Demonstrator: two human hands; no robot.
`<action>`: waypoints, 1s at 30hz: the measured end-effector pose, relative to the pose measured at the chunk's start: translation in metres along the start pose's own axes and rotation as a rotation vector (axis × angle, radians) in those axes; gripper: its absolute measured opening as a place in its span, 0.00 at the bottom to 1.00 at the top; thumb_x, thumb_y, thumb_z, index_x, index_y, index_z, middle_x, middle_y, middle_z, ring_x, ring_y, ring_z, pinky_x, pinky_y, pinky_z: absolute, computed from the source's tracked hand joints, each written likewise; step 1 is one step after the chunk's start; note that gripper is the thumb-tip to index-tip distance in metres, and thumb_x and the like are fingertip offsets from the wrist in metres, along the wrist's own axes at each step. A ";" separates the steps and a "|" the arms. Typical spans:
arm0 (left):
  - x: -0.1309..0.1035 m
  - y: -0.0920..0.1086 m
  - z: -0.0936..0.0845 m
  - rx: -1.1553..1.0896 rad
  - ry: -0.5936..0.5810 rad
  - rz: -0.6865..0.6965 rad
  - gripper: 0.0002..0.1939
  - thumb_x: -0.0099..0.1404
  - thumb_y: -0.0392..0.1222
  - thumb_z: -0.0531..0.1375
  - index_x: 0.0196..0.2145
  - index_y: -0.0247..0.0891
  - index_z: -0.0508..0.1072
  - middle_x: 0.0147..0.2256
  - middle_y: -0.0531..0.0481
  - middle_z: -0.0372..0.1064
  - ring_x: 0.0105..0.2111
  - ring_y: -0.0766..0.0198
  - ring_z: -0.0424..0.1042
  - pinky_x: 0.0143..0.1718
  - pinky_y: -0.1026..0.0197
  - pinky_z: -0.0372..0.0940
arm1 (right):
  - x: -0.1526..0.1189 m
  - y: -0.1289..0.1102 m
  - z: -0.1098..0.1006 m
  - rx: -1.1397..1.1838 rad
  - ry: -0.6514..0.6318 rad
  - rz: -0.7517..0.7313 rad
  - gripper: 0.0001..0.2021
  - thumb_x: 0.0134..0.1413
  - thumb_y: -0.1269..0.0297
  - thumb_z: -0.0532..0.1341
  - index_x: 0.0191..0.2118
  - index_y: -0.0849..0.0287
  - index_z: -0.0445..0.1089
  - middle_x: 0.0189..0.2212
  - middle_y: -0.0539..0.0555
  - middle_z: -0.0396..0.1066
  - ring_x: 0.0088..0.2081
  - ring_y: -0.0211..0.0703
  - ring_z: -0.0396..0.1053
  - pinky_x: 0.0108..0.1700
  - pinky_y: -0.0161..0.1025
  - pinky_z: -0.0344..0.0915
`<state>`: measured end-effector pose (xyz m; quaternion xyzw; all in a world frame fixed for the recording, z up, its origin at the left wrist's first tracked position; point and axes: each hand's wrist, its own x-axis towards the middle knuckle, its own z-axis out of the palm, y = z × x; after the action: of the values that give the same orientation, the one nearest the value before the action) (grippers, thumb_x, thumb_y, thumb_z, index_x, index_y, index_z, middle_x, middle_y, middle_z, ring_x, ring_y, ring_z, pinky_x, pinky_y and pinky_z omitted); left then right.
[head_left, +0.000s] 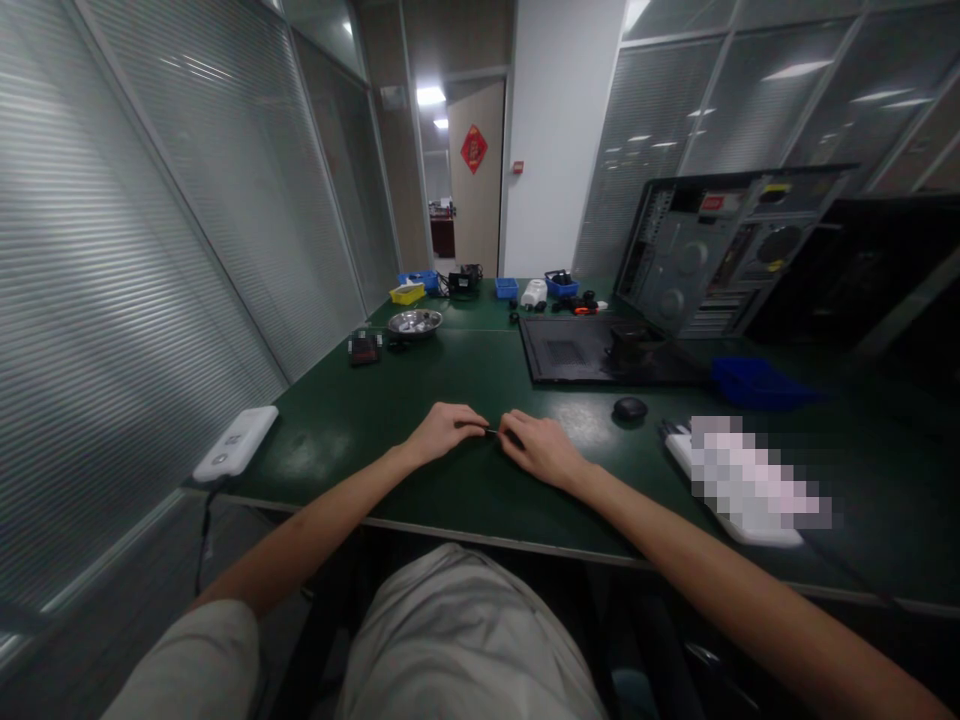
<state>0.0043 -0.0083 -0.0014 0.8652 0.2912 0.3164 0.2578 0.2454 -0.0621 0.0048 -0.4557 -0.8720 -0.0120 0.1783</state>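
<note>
My left hand (444, 430) is closed, its fingertips pinched together just above the green table. Close beside it, my right hand (541, 446) is closed too, with curled fingers. Between the two sets of fingertips shows a small thin item (492, 431), dark at the left and light at the right. Both hands hold it, but most of it is hidden by the fingers and its kind cannot be made out. A black computer mouse (630, 409) lies to the right of my right hand.
The green table (322, 430) carries a black panel (547, 365), an opened computer case (690, 250), a blue tray (757, 382) and a metal dish (415, 322). White power blocks (238, 442) lie at both sides. Small bins (507, 288) and cables stand at the back.
</note>
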 end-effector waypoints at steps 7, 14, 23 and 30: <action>0.000 0.002 0.008 -0.045 -0.039 0.056 0.10 0.68 0.46 0.64 0.43 0.40 0.83 0.42 0.47 0.79 0.43 0.60 0.77 0.49 0.59 0.68 | 0.001 -0.002 0.001 -0.012 -0.020 -0.012 0.10 0.72 0.58 0.52 0.45 0.54 0.68 0.41 0.53 0.72 0.32 0.40 0.68 0.30 0.37 0.48; 0.001 0.004 0.004 -0.075 0.008 0.033 0.11 0.69 0.47 0.64 0.41 0.39 0.83 0.42 0.46 0.78 0.42 0.60 0.76 0.48 0.58 0.68 | 0.001 -0.002 0.001 -0.028 -0.017 -0.008 0.10 0.72 0.58 0.52 0.45 0.54 0.68 0.41 0.53 0.71 0.32 0.40 0.69 0.30 0.37 0.50; 0.008 -0.013 0.002 0.230 -0.058 0.112 0.13 0.73 0.38 0.56 0.49 0.41 0.81 0.43 0.45 0.73 0.45 0.59 0.71 0.49 0.57 0.66 | -0.001 -0.001 0.002 -0.015 0.018 -0.009 0.09 0.72 0.58 0.53 0.45 0.53 0.69 0.40 0.52 0.72 0.32 0.39 0.68 0.31 0.37 0.49; -0.006 0.004 -0.002 0.260 -0.069 0.125 0.18 0.74 0.36 0.54 0.56 0.42 0.75 0.51 0.43 0.71 0.52 0.58 0.68 0.57 0.54 0.64 | -0.001 0.004 -0.001 0.098 0.136 0.086 0.10 0.71 0.56 0.54 0.45 0.54 0.67 0.41 0.52 0.73 0.35 0.41 0.70 0.33 0.36 0.53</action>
<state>0.0003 -0.0144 -0.0004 0.9181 0.2663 0.2616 0.1332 0.2495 -0.0606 0.0043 -0.4818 -0.8369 0.0073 0.2596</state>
